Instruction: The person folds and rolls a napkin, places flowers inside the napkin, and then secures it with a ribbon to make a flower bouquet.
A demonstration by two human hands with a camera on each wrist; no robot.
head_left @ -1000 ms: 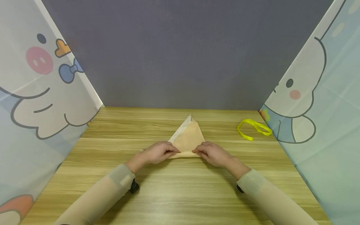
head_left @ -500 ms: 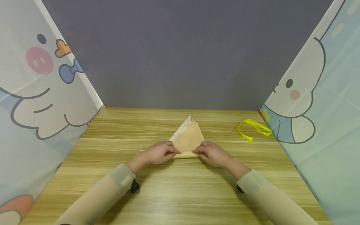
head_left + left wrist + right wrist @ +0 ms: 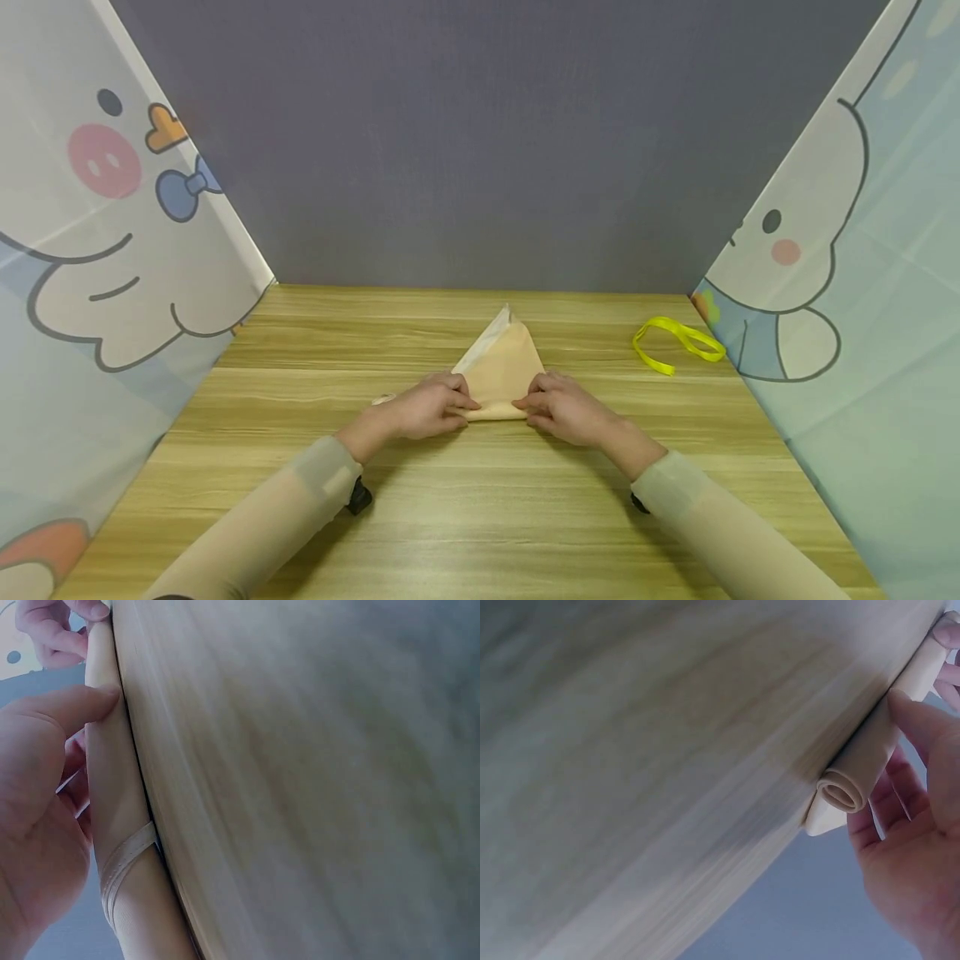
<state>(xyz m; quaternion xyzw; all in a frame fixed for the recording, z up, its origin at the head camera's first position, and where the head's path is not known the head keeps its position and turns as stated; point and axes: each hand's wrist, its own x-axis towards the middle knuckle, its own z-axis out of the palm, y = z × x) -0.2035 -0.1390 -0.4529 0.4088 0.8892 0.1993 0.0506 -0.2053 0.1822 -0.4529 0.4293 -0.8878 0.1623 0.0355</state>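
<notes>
Looks like rolling up the peach fabric piece [image 3: 501,371]: lying mid-width on the wood-grain bench [image 3: 487,517], between both hands, tapering to the far side. Already coiled along the near edge into a tube [image 3: 497,413]. Clamped there by the fingers of the left hand [image 3: 426,407] and of the right hand [image 3: 570,410], from opposite sides of the coil, with a gap between the two grips. To do well: turn both ends far at the same rate, or expect a cone. Pull lightly toward near before each turn to take out slack, then press down against the bench. Check the right end: showing a loose spiral mouth [image 3: 841,793], so tighten the coil there. Check beyond the left hand too: wrapped there by a pale stitched strap [image 3: 126,859], likely to leave a lump unless laid flat. Smooth the pale edging [image 3: 483,343] on the far left before rolling over. Ignore the yellow ribbon [image 3: 684,335], lying far right, well apart
</notes>
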